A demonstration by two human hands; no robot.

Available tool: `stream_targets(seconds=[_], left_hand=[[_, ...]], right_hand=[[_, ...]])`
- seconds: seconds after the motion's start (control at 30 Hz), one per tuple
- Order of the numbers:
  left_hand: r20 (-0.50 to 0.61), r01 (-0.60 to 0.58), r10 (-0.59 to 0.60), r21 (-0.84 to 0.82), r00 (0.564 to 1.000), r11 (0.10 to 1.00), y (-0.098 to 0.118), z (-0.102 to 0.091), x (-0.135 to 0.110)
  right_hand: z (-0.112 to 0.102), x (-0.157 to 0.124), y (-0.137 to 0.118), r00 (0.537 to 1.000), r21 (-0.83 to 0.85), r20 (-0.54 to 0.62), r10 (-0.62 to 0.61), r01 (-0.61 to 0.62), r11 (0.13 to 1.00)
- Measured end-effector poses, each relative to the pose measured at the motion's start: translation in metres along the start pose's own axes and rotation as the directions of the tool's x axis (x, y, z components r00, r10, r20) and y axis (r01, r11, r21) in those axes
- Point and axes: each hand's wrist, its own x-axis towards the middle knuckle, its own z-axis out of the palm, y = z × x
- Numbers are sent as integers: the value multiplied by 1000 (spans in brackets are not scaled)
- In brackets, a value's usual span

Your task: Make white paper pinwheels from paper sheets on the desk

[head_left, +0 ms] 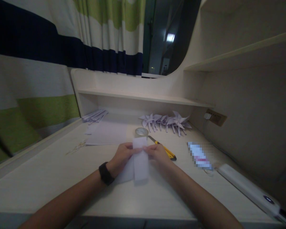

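A folded strip of white paper (141, 162) lies on the desk in front of me, its far end raised between my hands. My left hand (122, 156), with a black watch on the wrist, pinches the paper's upper left edge. My right hand (158, 152) pinches the upper right edge, fingers closed on it. A second white sheet (126, 173) shows under the strip. Just beyond my hands sit a roll of clear tape (141, 131) and a yellow utility knife (165, 150).
Several folded paper pinwheels (166, 121) lie in a row under the low shelf (143, 97). A stack of white sheets (107, 133) and more folded paper (94, 116) sit at the back left. A white bar-shaped device (248, 187) lies right, near a wall socket (215, 117).
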Motion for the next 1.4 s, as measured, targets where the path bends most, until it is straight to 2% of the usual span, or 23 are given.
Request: stream_targets(seconds=[0.13,0.3,0.37,0.47,0.6,0.7,0.8,0.93,1.03,1.1,1.23,1.3,1.4], left_hand=[[23,7,-7,-4,1000,1000,3,2,-2],[171,93,-83,-53,982,994,4,5,-5],[191,91,-77,-64,978,994,2,4,-4],[139,64,-58,-39,989,997,-1,2,-2],[32,50,-49,-18,998,999,-3,-1,1],[-8,46,-46,-4,999,999,-3,-2,2],[-13,74,-74,-32,997,997,-1,-1,1],[34,135,-132,-119,991,984,0,0,2],[27,173,-171,-146,985,974,1,-1,3],[0,181,-182,-102,983,978,3,-3,5],[-94,177,-168,106,981,978,6,-10,9],[-127,186,-166,170,978,968,5,-14,11],[-111,187,-172,152,979,970,2,-17,14]], right_hand=[[-3,2,-3,996,46,-67,-53,56,997],[-9,7,-5,983,64,-112,-146,154,986],[-10,8,-4,979,68,-133,-156,166,984],[-7,6,-4,986,90,-120,-118,130,987],[-3,1,-6,999,11,-35,-27,28,1000],[-2,0,-3,1000,-6,-24,5,-6,1000],[-3,3,4,999,10,24,45,-46,999],[-6,7,10,995,-6,46,94,-94,996],[-8,7,10,981,1,123,148,-149,989],[-9,7,11,968,-8,150,199,-200,980],[-9,9,14,940,-15,153,305,-307,952],[-9,10,16,943,-11,149,297,-298,954],[-8,9,17,961,5,148,235,-238,971]])
